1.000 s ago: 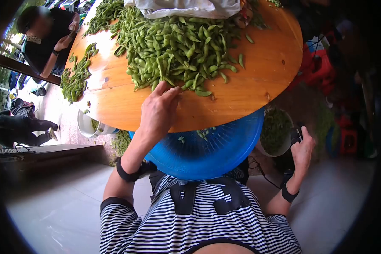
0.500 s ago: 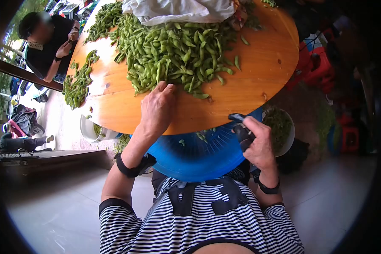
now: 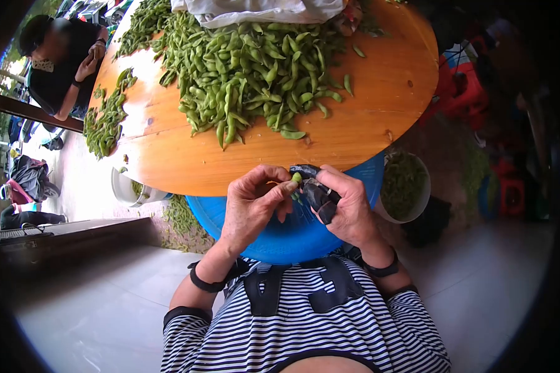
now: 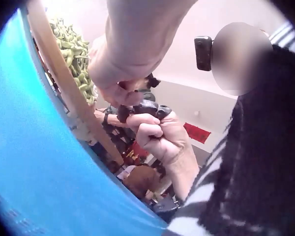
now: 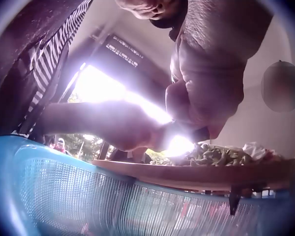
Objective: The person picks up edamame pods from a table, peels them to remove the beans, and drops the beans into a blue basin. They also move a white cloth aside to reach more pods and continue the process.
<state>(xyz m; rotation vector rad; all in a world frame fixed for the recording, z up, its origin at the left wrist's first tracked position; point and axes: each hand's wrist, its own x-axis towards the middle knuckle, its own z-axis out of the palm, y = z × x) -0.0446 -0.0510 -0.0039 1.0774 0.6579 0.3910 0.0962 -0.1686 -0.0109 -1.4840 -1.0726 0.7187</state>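
Observation:
In the head view my left hand (image 3: 247, 202) pinches a green soybean pod (image 3: 297, 178) between thumb and fingers, over the blue basket (image 3: 280, 239). My right hand (image 3: 353, 214) grips a black two-armed hand tool (image 3: 318, 198) whose exact kind I cannot tell. One arm of that tool lies close beside the pod. Both hands meet just off the near edge of the wooden table (image 3: 361, 140). The left wrist view shows the right hand's fingers (image 4: 150, 130) curled round the black tool (image 4: 146, 107). Beyond the hands, a large heap of soybean pods (image 3: 249, 78) covers the tabletop.
A white cloth bag (image 3: 261, 11) lies behind the heap. Smaller pod piles (image 3: 106, 124) spread at the table's left. A white bucket (image 3: 130, 186) stands below left, and another bucket (image 3: 426, 193) with green matter below right. A seated person (image 3: 65, 59) is across the left side.
My left hand has come back from the heap's near edge with a pod. My right hand has swung in from the far right with the black tool, so both hands now meet over the basket.

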